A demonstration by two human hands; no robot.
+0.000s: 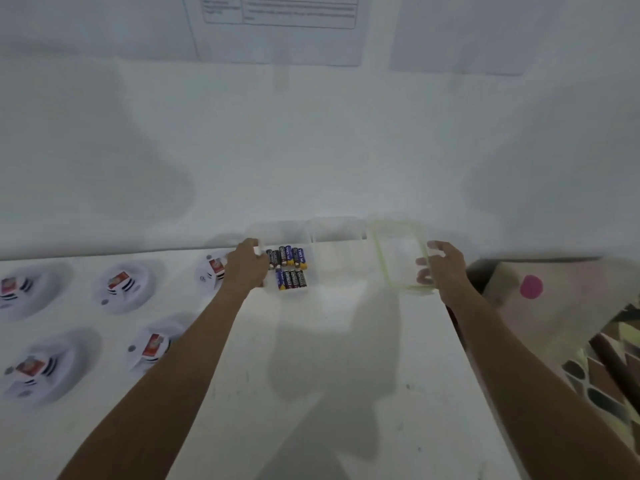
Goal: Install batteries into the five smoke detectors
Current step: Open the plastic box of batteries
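Five white smoke detectors (121,285) sat on the left part of the white counter (346,358), three in the back row and two in the front row. Each had a red-and-white label on top. The back-right one was partly hidden behind the left hand (247,265).

A clear plastic container (337,237) stood at the back edge of the counter, against the wall (311,140). Inside it, at its left end, lay the batteries (289,268) in two short rows, some dark, some blue with yellow ends. All of them were inside the container, none in a detector as far as could be seen.

The left hand reached forward with its fingers curled round the container's left wall, gripping it just beside the batteries. The view was blurred there, so the exact finger placement was unclear.

The right hand (443,268) held the lid (379,258), a clear one with a pale green rim, to the right of the container and off it. The thumb and fingers pinched the lid's right edge, and the fingertips showed through the plastic. The lid was tilted. I could not tell whether its lower edge touched the counter.

A printed paper sheet (277,15) hung on the wall at the top, its text too blurred to read. Past the counter's right edge lay a pale surface with a round pink spot (531,286), and below it a dark patterned area.
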